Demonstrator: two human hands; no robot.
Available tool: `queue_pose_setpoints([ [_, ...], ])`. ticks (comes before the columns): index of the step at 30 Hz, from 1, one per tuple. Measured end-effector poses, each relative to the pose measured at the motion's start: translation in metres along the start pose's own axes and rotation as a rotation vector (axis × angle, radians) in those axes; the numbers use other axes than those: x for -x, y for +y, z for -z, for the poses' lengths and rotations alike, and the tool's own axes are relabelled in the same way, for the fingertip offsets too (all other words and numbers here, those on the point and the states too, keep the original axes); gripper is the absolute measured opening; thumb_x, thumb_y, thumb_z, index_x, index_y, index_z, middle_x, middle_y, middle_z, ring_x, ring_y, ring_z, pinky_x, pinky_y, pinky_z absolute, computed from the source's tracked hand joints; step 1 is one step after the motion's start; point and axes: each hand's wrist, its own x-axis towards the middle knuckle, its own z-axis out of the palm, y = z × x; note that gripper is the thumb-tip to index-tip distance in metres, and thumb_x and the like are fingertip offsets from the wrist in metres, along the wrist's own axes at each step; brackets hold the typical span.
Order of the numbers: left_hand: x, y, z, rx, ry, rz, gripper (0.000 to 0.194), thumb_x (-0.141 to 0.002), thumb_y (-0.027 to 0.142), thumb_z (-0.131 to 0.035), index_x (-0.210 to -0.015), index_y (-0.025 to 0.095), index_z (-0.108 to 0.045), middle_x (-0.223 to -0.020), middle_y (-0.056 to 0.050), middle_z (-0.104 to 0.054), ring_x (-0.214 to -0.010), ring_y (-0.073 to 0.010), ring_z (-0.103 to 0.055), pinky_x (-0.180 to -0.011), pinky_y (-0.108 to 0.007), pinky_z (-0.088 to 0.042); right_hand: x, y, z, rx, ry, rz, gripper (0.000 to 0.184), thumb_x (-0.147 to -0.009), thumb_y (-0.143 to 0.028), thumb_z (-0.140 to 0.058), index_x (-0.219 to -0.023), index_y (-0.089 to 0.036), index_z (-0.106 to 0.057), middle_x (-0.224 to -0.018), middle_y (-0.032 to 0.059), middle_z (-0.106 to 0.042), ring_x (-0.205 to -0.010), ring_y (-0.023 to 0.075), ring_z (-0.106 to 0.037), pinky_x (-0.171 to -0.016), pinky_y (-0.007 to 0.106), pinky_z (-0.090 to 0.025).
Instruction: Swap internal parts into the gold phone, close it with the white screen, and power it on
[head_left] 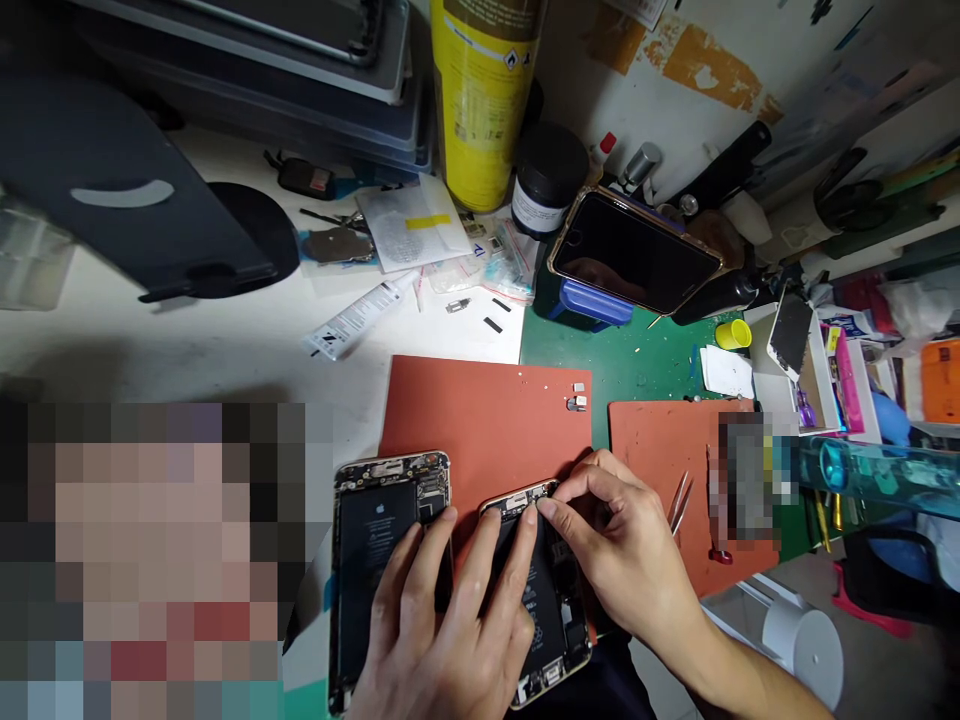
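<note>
Two opened smartphones lie side by side, batteries and inner parts exposed: the left phone (358,570) and the right phone (551,610), slightly tilted on the reddish-brown mat (465,400). Spread over both is my left hand (450,630), its fingers apart; two fingertips rest near the right phone's top edge. My right hand (626,535) pinches thumb and forefinger together at that phone's upper right corner. Whatever sits between those fingertips is too small to make out. Small whitish metal parts (576,402) lie at the mat's upper right corner.
Tweezers (679,505) lie on a second mat (645,430) to the right. Behind, a dark-screened phone (630,255) leans on a blue stand (592,303), near a yellow can (484,110) and a black jar (550,175). A glue tube (360,315) lies at left. A blurred person appears lower left.
</note>
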Motion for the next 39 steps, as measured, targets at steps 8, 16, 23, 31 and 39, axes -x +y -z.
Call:
queue_pose_setpoints([
  [8,-0.0014,0.0012,-0.0001,-0.006,0.01,0.009,0.057,-0.094,0.028,-0.073,-0.15,0.022,-0.067,-0.138,-0.011,-0.072,-0.13,-0.0416,-0.06,-0.125,-0.058,-0.037,-0.0002,-0.0006,-0.0002,-0.001,-0.008,-0.005,0.016,-0.098,-0.027,-0.071,-0.082,-0.023,-0.073,-0.085,-0.0004,-0.062,-0.075,0.0145,-0.059,-0.066,0.028,-0.043],
  [16,-0.0001,0.0008,-0.0003,0.003,0.016,0.002,0.056,-0.096,0.03,-0.072,-0.151,0.02,-0.066,-0.138,-0.013,-0.072,-0.13,-0.0435,-0.059,-0.123,-0.06,-0.039,-0.0006,-0.0018,-0.0005,0.015,-0.013,-0.006,0.017,-0.097,-0.028,-0.069,-0.081,-0.023,-0.071,-0.086,0.0004,-0.063,-0.077,0.0158,-0.06,-0.067,0.029,-0.044],
  [23,0.0017,0.0,-0.0043,0.046,0.038,-0.003,0.054,-0.097,0.027,-0.068,-0.151,0.018,-0.066,-0.138,-0.015,-0.07,-0.133,-0.0442,-0.056,-0.125,-0.062,-0.035,-0.0022,-0.0002,0.0043,-0.052,-0.046,-0.053,0.017,-0.095,-0.031,-0.072,-0.08,-0.023,-0.073,-0.085,0.0004,-0.062,-0.076,0.0164,-0.058,-0.067,0.03,-0.044],
  [31,-0.0014,0.0015,-0.0063,0.065,0.048,0.017,0.048,-0.099,0.027,-0.063,-0.147,0.019,-0.07,-0.137,-0.015,-0.07,-0.135,-0.0414,-0.054,-0.127,-0.06,-0.032,-0.0013,-0.001,-0.0003,-0.014,-0.011,-0.015,0.017,-0.096,-0.027,-0.071,-0.08,-0.022,-0.072,-0.085,0.0006,-0.063,-0.076,0.0168,-0.059,-0.068,0.031,-0.044],
  [39,0.0018,-0.0001,-0.0035,0.044,0.029,0.001,0.049,-0.099,0.026,-0.062,-0.148,0.019,-0.068,-0.139,-0.015,-0.07,-0.135,-0.0425,-0.055,-0.124,-0.062,-0.035,-0.0014,-0.0014,0.0006,-0.006,-0.031,-0.013,0.017,-0.096,-0.027,-0.07,-0.08,-0.022,-0.072,-0.086,0.001,-0.063,-0.077,0.0172,-0.06,-0.069,0.031,-0.044],
])
